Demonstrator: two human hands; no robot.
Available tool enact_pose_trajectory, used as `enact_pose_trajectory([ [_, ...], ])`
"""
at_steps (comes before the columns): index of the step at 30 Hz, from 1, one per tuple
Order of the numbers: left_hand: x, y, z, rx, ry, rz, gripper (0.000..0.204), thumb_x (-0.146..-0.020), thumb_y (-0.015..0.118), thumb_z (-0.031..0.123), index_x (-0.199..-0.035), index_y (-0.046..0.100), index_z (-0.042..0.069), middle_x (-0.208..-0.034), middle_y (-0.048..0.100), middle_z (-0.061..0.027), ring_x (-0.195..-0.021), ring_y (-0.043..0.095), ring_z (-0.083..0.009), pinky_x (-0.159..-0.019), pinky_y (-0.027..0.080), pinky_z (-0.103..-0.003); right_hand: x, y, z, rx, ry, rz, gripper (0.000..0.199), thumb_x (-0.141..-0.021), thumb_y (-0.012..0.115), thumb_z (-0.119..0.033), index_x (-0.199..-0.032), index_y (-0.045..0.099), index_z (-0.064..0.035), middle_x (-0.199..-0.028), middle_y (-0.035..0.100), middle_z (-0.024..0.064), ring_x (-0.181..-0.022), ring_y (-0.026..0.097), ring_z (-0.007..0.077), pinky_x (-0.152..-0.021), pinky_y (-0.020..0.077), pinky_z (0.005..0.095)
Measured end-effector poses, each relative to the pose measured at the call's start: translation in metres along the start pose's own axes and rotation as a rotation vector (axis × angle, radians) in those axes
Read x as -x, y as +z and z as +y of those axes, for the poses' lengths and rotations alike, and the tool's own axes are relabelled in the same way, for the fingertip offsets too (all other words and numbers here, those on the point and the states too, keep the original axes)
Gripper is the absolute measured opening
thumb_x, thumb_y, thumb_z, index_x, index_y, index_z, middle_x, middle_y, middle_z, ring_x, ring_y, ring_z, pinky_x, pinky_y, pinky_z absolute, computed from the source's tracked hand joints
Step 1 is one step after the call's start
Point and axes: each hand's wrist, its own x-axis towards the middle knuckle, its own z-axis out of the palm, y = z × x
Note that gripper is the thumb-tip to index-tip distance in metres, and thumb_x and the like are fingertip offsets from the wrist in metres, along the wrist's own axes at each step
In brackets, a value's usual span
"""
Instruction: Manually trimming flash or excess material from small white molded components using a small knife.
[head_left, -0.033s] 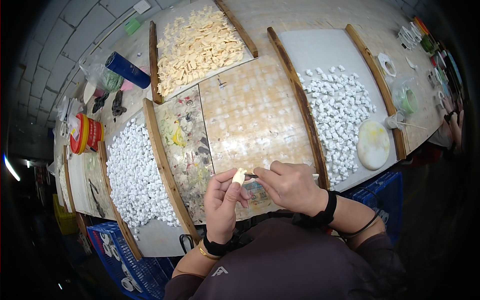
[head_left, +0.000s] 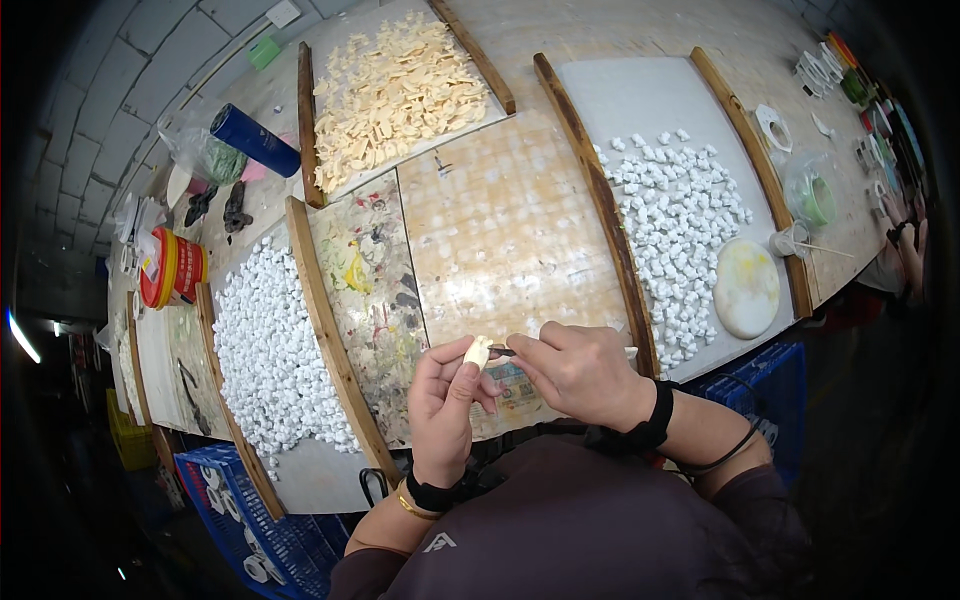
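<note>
My left hand (head_left: 447,405) pinches a small cream-coloured moulded piece (head_left: 477,354) between thumb and fingers, just above the near edge of the workbench. Close beside it, my right hand (head_left: 590,372) is closed around a slim tool with a dark tip (head_left: 502,351). The tip reaches to the right side of the cream piece. Whether it is a brush or a blade, I cannot tell. Most of the tool is hidden in the right hand; a pale end seems to show beyond the knuckles.
White moulded pieces fill a wood-edged board (head_left: 275,350) at left and another board (head_left: 675,215) at right, beside a round pale disc (head_left: 747,290). Cream pieces (head_left: 395,95) lie at the back. A red tub (head_left: 180,268) and blue cylinder (head_left: 255,141) stand left; blue crates (head_left: 250,530) sit below.
</note>
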Motion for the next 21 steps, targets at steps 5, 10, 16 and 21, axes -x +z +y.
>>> enact_pose_trajectory([
  [5, 0.001, -0.009, -0.002, -0.008, -0.055, -0.018, 0.026, -0.092, 0.056, 0.005, -0.116, 0.049, -0.002, -0.097, 0.065, -0.0110, -0.077, 0.059, -0.0108, -0.062, 0.045, -0.021, 0.002, 0.000, -0.002, -0.001, -0.030, -0.045, 0.017, -0.077, 0.066, -0.017, -0.092, 0.063, -0.0100, -0.064, 0.052, 0.0031, -0.053, 0.059, 0.0191, -0.044, 0.0453, 0.0314],
  [10, 0.008, -0.013, 0.002, -0.053, -0.116, -0.031, 0.032, -0.090, 0.057, 0.000, -0.121, 0.050, -0.003, -0.096, 0.065, -0.0090, -0.078, 0.058, -0.0092, -0.061, 0.044, -0.021, 0.010, 0.005, -0.005, -0.020, -0.037, -0.079, 0.017, -0.077, 0.065, -0.017, -0.092, 0.063, -0.0092, -0.065, 0.052, 0.0034, -0.053, 0.059, 0.0195, -0.045, 0.0461, 0.0317],
  [16, 0.018, -0.024, 0.005, -0.069, -0.175, -0.143, 0.048, -0.087, 0.059, -0.004, -0.132, 0.044, -0.004, -0.107, 0.063, -0.0099, -0.083, 0.059, -0.0081, -0.065, 0.048, -0.020, 0.013, 0.006, -0.009, -0.043, -0.026, -0.113, 0.014, -0.078, 0.064, -0.016, -0.090, 0.063, -0.0090, -0.064, 0.053, 0.0038, -0.053, 0.059, 0.0198, -0.045, 0.0457, 0.0321],
  [21, 0.029, -0.030, 0.013, -0.085, -0.260, -0.195, 0.052, -0.085, 0.059, -0.007, -0.134, 0.042, -0.004, -0.112, 0.062, -0.0122, -0.088, 0.060, -0.0102, -0.072, 0.052, -0.021, 0.021, 0.008, -0.010, -0.096, -0.091, -0.148, 0.011, -0.079, 0.064, -0.017, -0.086, 0.063, -0.0086, -0.064, 0.053, 0.0042, -0.052, 0.059, 0.0203, -0.043, 0.0446, 0.0326],
])
